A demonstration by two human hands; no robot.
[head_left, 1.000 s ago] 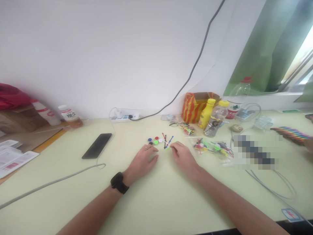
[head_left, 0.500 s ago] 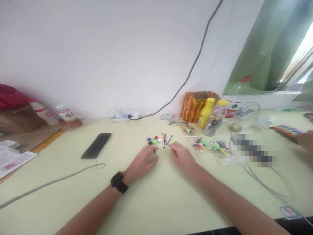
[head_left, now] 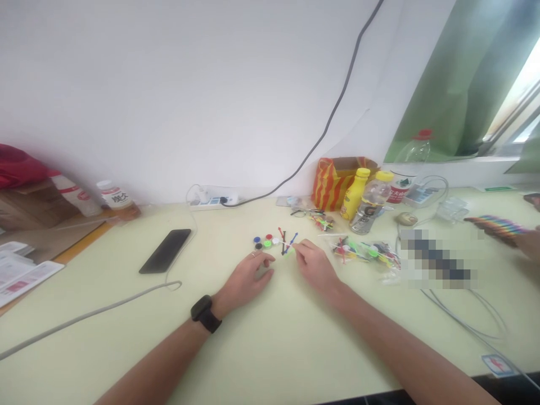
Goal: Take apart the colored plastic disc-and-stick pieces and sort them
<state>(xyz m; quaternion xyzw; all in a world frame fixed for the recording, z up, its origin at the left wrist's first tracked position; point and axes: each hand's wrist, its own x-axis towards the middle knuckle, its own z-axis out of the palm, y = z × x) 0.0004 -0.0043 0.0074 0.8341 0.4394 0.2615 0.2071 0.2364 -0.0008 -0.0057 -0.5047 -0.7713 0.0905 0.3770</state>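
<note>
My right hand [head_left: 316, 267] pinches a thin white plastic stick [head_left: 286, 243] between thumb and fingertips; it points left towards the white disc. Close to these fingertips lie a red stick [head_left: 280, 232], a black stick [head_left: 284, 242] and a blue arrow-tipped stick [head_left: 292, 240]. A green piece [head_left: 289, 251] is partly hidden there. My left hand [head_left: 248, 278] rests on the table, fingers loosely bent, thumb apart, holding nothing. Just beyond it are small round discs: blue [head_left: 257, 240], red [head_left: 269, 237], green [head_left: 267, 244], black [head_left: 259, 246] and white [head_left: 275, 241].
Right of my hands lies a bag of coloured pieces [head_left: 367, 253]. Behind it stand a yellow bottle [head_left: 355, 194], a clear bottle [head_left: 371, 205] and a striped bag [head_left: 331, 183]. A phone [head_left: 166, 251] and a cable [head_left: 97, 309] lie left. Another person's hand [head_left: 529, 244] is far right.
My right hand has shifted slightly up and the white stick in it now lies across the other sticks, towards the discs. My left hand stays in place.
</note>
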